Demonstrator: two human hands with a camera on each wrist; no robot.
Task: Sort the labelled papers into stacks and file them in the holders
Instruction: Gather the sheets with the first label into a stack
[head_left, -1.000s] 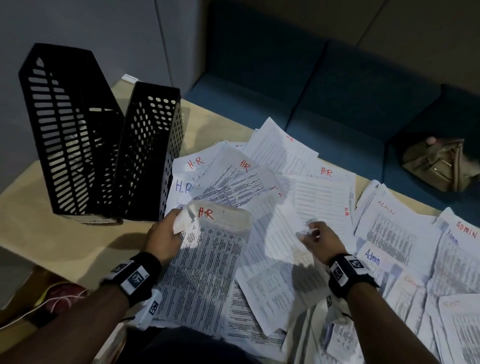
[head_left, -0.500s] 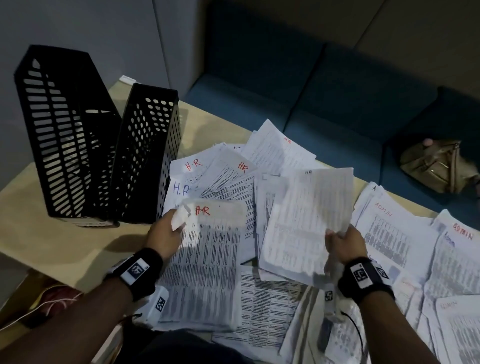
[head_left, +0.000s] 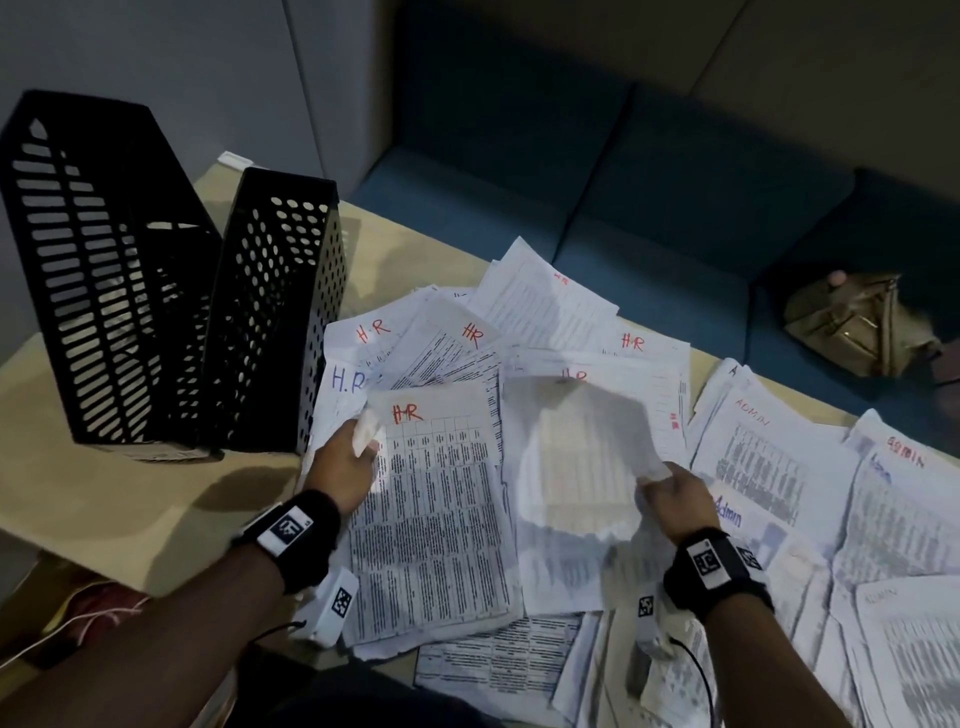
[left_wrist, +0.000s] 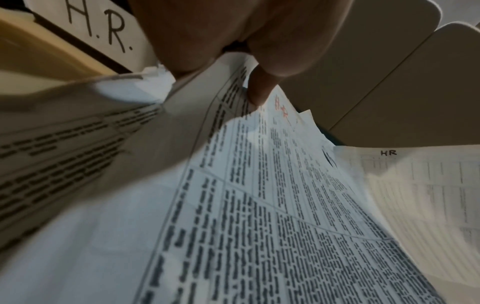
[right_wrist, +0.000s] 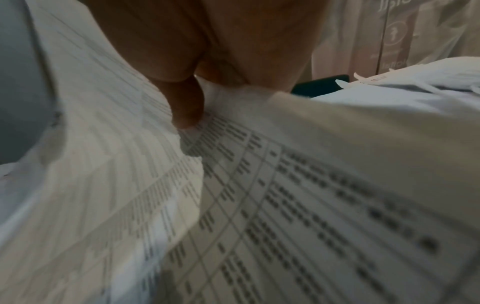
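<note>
The left hand (head_left: 347, 462) is pinching the HR stack (head_left: 434, 525) near the holders (head_left: 171, 322); the right hand (head_left: 675, 499) is pinching a loose sheet (head_left: 576, 457), blurred, just right of it. Best laying it squarely on top, edges aligned.

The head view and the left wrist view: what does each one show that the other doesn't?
Only the head view shows the two black holders standing on the table, the Admin papers, the right hand lifting a blurred sheet, and a bag on the blue sofa.

Only the left wrist view shows a sheet with a small black HR mark.

Both show the left hand pinching the red-marked HR stack and the H.R. paper beyond it.
</note>
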